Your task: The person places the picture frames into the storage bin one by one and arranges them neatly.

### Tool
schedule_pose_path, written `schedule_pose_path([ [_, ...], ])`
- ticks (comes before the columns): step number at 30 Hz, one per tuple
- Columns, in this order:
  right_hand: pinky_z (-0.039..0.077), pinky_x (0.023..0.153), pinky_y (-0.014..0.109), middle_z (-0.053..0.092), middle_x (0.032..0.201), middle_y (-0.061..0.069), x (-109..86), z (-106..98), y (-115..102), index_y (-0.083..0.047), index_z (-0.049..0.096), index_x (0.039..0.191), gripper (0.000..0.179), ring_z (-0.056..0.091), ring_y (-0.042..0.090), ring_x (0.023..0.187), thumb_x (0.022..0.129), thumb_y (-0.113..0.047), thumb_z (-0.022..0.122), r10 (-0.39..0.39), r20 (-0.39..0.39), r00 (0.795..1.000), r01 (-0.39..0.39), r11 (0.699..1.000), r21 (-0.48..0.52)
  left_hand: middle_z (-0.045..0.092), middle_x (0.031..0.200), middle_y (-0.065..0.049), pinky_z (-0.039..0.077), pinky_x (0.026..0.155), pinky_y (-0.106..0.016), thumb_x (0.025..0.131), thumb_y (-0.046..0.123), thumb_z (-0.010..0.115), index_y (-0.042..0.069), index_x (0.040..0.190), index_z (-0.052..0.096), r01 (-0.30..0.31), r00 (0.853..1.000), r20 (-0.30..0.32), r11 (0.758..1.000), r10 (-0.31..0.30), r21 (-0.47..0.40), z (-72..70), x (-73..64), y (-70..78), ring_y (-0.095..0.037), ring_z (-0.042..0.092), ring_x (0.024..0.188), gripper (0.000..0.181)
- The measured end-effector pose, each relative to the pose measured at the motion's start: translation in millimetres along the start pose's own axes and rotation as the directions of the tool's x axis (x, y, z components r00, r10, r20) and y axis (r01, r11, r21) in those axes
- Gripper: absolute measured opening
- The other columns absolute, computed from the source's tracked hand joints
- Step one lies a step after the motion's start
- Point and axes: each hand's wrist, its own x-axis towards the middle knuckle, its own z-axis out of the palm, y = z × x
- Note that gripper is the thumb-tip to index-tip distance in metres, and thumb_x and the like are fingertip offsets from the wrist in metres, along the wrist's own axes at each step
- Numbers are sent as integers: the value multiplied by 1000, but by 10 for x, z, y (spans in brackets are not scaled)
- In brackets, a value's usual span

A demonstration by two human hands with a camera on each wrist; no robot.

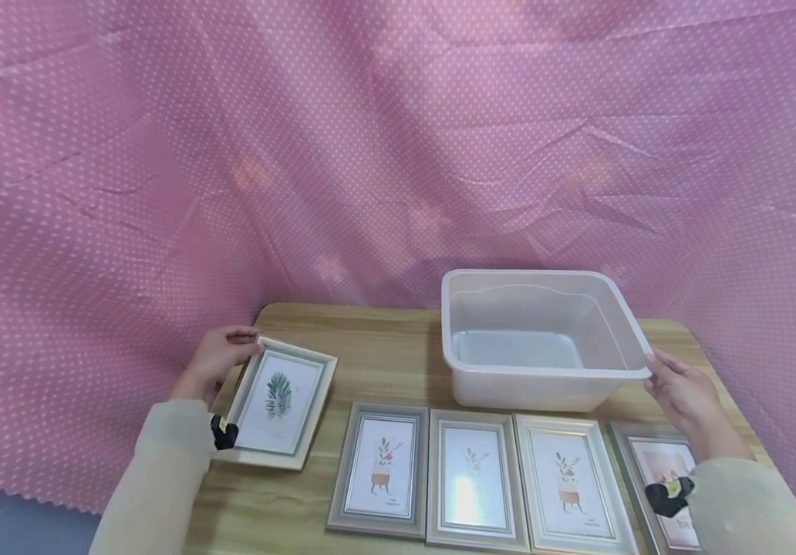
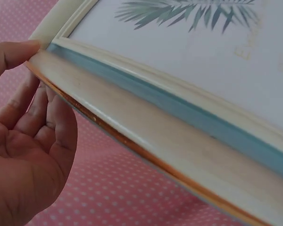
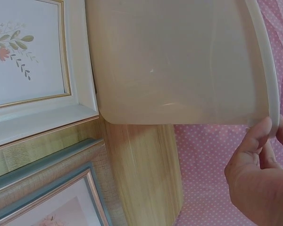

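A: Where is the leaf picture seen?

B: At the lower left of the head view, set at a slant by the left edge of the tabletop. Its upper left corner is pinched by the left hand; the thumb is laid on top and the other fingers are curled beneath, closed down to the thickness of the edge.

A: Is it lifted clear?

B: That cannot be told.

A: And the right hand?

B: By its thumb and fingers, nearly closed, the rim of the pale tub is gripped at the near right corner. The tub is seen right of the middle.

A: What is found nearby?

B: Three flower pictures are laid side by side along the bottom. At the lower right, a pink picture is partly covered by a sleeve.

A: And behind?

B: The upper part is filled by pink dotted cloth.
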Motion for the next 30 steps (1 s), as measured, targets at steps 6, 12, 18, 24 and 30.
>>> schedule_pose_path([
  [6, 51, 65, 16, 64, 87, -4, 27, -11, 13, -20, 74, 88, 17, 56, 6, 73, 90, -7, 64, -17, 7, 1000, 17, 1000, 13, 58, 115, -23, 52, 75, -17, 85, 8, 70, -10, 124, 54, -50, 996, -68, 996, 54, 70, 46, 16, 250, -4, 58, 86, 46],
  [12, 50, 65, 15, 64, 87, -4, 38, -10, 16, -21, 74, 89, 17, 56, 6, 73, 91, -7, 63, -30, 10, 1000, 30, 1000, -5, 61, 108, -21, 53, 70, -18, 83, 8, 71, -9, 116, 57, -114, 982, -141, 989, 127, 98, 79, 111, 353, -3, 58, 81, 39],
  [18, 50, 67, 14, 63, 91, -7, 24, -20, -2, -23, 73, 92, 15, 54, 5, 77, 91, -11, 64, -21, 17, 1000, 22, 998, -53, 60, 106, -17, 53, 72, -17, 82, 5, 72, -7, 114, 55, -117, 964, -240, 993, 114, 1, 174, 133, 450, -8, 58, 84, 39],
  [24, 50, 67, 15, 63, 92, -6, 18, -24, -7, -23, 73, 93, 15, 54, 5, 77, 91, -11, 64, -28, 23, 999, 29, 998, -46, 62, 106, -20, 53, 71, -15, 78, -1, 74, -8, 112, 57, -166, 911, -387, 986, 143, -26, 301, 183, 534, -4, 59, 80, 39],
  [30, 50, 68, 14, 63, 93, -7, 12, -21, -4, -24, 73, 93, 16, 55, 5, 78, 91, -11, 63, -28, 18, 999, 29, 998, -50, 64, 98, -12, 52, 71, -14, 75, 0, 77, -6, 105, 61, -210, 841, -514, 978, 170, -20, 425, 229, 636, -4, 59, 77, 34],
])
